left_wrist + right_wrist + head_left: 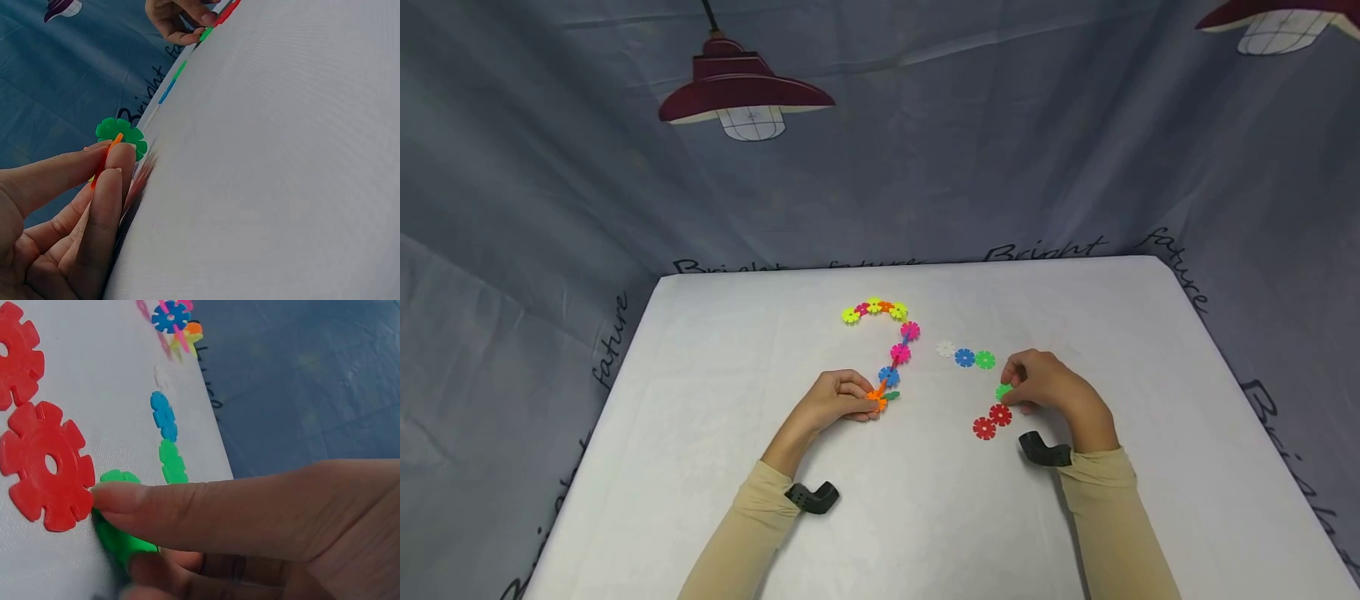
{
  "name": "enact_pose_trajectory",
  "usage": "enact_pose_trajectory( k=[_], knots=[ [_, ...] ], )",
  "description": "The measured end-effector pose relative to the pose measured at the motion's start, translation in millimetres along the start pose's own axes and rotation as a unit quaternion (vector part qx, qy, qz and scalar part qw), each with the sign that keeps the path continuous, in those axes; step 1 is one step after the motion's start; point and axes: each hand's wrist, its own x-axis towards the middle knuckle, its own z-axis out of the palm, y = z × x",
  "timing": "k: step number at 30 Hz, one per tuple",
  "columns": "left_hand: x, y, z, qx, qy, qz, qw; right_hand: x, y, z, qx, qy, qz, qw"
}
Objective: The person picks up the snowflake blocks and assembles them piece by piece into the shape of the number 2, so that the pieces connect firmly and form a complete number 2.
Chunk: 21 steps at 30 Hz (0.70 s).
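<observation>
On my head feed the hands are well apart, both busy. My left hand (838, 396), just below center frame, pinches an orange disc (882, 404) at the lower end of a curvy flower-disc chain (911, 331), with a dark green disc (108, 130) sticking up behind it in the left wrist cam. Right of center, my right hand (1051, 383) has thumb and fingers pinched on a green disc (1002, 390), two red discs (1000, 415) just below-left. White (946, 349), blue (965, 358) and light green (985, 360) discs lie in a row between chain and right hand.
</observation>
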Motion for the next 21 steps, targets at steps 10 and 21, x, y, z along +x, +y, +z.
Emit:
enact_pose_trajectory(
  k=[10, 21],
  knots=[
    [-0.4, -0.2, 0.3, -0.005, -0.001, 0.001, 1.0, 4.2, 1, 3, 0.032, 0.016, -0.073, 0.9967],
    [-0.4, 0.4, 0.9, -0.001, 0.0, 0.005, 1.0, 27.2, -44, 66, 0.291, -0.063, -0.096, 0.9498]
  ],
)
